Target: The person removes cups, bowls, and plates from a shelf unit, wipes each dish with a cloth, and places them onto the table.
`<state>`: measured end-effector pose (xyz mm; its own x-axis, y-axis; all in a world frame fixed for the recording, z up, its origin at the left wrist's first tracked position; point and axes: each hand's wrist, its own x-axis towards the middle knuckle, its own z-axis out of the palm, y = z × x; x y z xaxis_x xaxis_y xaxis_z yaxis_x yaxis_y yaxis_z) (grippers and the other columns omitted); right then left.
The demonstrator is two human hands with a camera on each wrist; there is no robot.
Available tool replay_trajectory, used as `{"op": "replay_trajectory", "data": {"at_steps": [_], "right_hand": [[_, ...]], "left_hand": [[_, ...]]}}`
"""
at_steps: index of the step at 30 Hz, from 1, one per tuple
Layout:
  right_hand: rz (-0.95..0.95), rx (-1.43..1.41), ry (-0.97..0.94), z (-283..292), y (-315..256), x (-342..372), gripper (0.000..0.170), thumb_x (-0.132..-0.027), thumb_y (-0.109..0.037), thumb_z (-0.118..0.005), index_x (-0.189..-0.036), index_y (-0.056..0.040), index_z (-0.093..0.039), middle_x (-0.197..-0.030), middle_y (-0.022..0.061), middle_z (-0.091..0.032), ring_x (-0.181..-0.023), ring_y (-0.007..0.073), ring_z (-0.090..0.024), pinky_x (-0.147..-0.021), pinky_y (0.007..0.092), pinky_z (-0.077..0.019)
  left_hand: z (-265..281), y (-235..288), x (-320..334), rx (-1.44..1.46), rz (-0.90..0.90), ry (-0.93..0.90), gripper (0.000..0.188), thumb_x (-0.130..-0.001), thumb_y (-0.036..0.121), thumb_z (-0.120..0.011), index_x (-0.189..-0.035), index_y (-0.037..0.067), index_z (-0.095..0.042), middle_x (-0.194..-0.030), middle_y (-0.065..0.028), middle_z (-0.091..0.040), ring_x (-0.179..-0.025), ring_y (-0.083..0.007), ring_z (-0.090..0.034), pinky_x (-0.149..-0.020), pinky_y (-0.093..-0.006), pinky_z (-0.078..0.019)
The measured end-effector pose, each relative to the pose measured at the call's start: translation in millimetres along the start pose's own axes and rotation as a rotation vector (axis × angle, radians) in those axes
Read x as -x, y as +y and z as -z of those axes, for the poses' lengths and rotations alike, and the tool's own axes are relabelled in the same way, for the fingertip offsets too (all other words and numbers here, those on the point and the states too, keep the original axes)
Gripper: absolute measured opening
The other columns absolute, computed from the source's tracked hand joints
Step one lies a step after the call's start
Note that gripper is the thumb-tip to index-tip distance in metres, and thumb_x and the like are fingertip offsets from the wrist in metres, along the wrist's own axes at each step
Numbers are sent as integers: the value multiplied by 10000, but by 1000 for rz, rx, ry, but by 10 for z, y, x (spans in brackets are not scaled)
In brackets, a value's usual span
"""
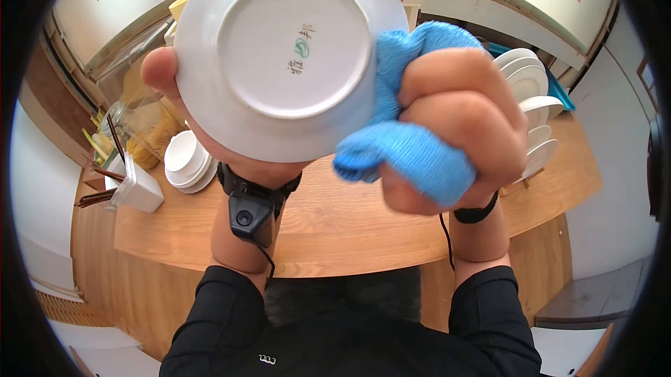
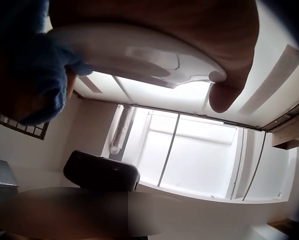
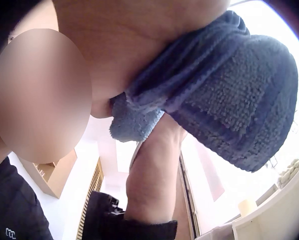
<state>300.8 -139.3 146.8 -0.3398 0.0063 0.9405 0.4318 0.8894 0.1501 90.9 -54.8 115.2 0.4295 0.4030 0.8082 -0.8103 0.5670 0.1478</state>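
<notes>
A white plate (image 1: 293, 48) is held up in the head view, its underside with a foot ring and green mark facing the camera. My left hand (image 1: 241, 157) grips it from behind, thumb at the left rim and a fingertip beyond the upper right rim. In the left wrist view the plate (image 2: 134, 52) rests against the palm of the left hand (image 2: 204, 30). My right hand (image 1: 465, 118) is curled round a blue cloth (image 1: 426, 160), which touches the plate's right edge. The cloth (image 3: 229, 85) bulges from the right hand (image 3: 124, 45) in the right wrist view.
On the wooden table (image 1: 328, 223), stacked white dishes (image 1: 187, 160) stand at left beside a white holder (image 1: 140, 188) with chopsticks. Several upright plates (image 1: 528, 80) stand in a rack at right, near a blue tray (image 1: 563, 94). A clear container with yellow contents is behind the dishes.
</notes>
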Motion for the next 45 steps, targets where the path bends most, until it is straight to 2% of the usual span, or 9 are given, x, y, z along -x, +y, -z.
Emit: {"op": "replay_trajectory", "data": {"at_steps": [10, 12, 20, 23, 25, 29, 33, 37, 45], "right_hand": [[134, 131, 42, 77, 267, 1, 252, -801, -210, -820, -883, -35, -658, -907, 127, -706, -717, 194, -627, -642, 335, -521], [152, 141, 54, 42, 273, 7, 258, -817, -231, -814, -885, -37, -659, -918, 130, -711, -716, 192, -627, -643, 335, -521], [287, 149, 73, 52, 380, 128, 358, -876, -347, -818, -955, -42, -650, -975, 130, -708, -731, 192, -625, -637, 341, -512], [253, 181, -151, 157, 388, 99, 391, -933, -406, -788, -978, -48, -638, -997, 123, -689, -779, 183, -610, -700, 340, -514], [183, -116, 145, -45, 366, 74, 408, -976, -445, -745, -981, -53, -631, -1019, 124, -676, -832, 169, -589, -787, 343, -509], [4, -329, 141, 15, 304, 100, 490, -988, -527, -713, -997, -51, -600, -1050, 115, -639, -870, 167, -568, -834, 343, -501], [-214, -68, 196, -48, -144, 62, 452, -1013, -563, -687, -957, -134, -558, -1007, 70, -609, -856, 160, -564, -832, 328, -498], [-212, 67, 66, 48, -210, 61, 356, -988, -460, -755, -943, -177, -544, -972, 17, -631, -815, 143, -584, -784, 317, -513], [-89, -108, -163, 18, -139, 20, 305, -793, -128, -908, -887, -160, -620, -989, 47, -696, -833, 193, -682, -790, 359, -585]], "left_hand": [[90, 89, 137, -275, -126, -121, 907, -967, 712, -623, -1515, -8, -550, -1451, -259, -647, -1336, -345, -640, -1100, -533, -567], [216, 507, 160, -429, 39, -198, 957, -952, 736, -611, -1545, -12, -532, -1481, -280, -626, -1372, -388, -618, -1113, -568, -553], [168, 101, 65, -488, 115, -108, 1033, -842, 631, -692, -1615, 1, -426, -1500, -245, -595, -1370, -356, -608, -1152, -490, -496], [120, -2, -27, -511, 158, -69, 1086, -794, 586, -727, -1645, 6, -380, -1508, -230, -582, -1369, -343, -603, -1169, -457, -472], [40, -145, -31, -525, 192, -45, 1128, -763, 556, -750, -1665, 9, -350, -1513, -220, -574, -1369, -334, -600, -1180, -434, -456], [-65, -435, -145, -554, 258, 1, 1224, -700, 496, -796, -1706, 16, -290, -1524, -200, -556, -1367, -317, -594, -1203, -390, -423], [-222, -587, -293, -677, 425, 206, 1435, -586, 428, -824, -1758, 26, -100, -1554, -148, -498, -1402, -281, -561, -1211, -318, -388], [-142, -593, -283, -736, 482, 189, 1441, -594, 450, -837, -1763, 49, -98, -1651, -166, -432, -1450, -267, -533, -1231, -337, -385], [-345, -762, -355, -1036, 74, 365, 1185, -800, 699, -726, -1711, 73, -300, -1713, -170, -361, -1432, -303, -538, -1199, -419, -452]]}}
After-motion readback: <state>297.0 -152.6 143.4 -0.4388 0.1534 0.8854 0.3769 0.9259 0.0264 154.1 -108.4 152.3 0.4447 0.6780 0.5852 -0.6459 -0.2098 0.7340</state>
